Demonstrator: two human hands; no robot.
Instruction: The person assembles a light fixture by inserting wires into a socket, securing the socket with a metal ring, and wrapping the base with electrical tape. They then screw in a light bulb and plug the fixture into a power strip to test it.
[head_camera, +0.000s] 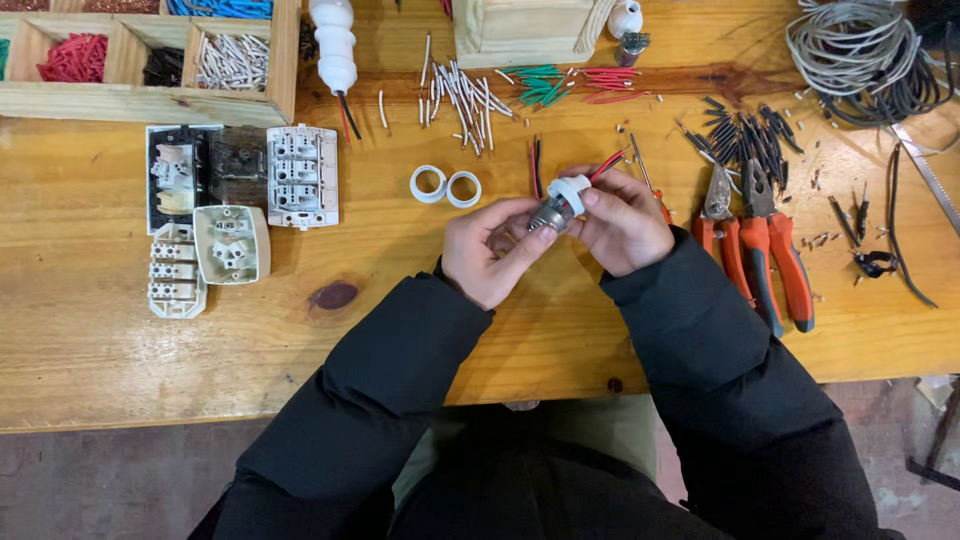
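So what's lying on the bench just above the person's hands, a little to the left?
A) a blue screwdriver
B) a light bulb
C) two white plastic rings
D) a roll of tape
C: two white plastic rings lie side by side on the wooden bench, just beyond the left hand, which with the right hand holds a small lamp socket.

A small lamp socket with a white plastic collar and a grey metal threaded body (558, 205) is held above the middle of the wooden worktop (400, 330), tilted, its metal end pointing toward the near edge. A red wire and a black wire (608, 165) run out of its white end, toward the far edge.
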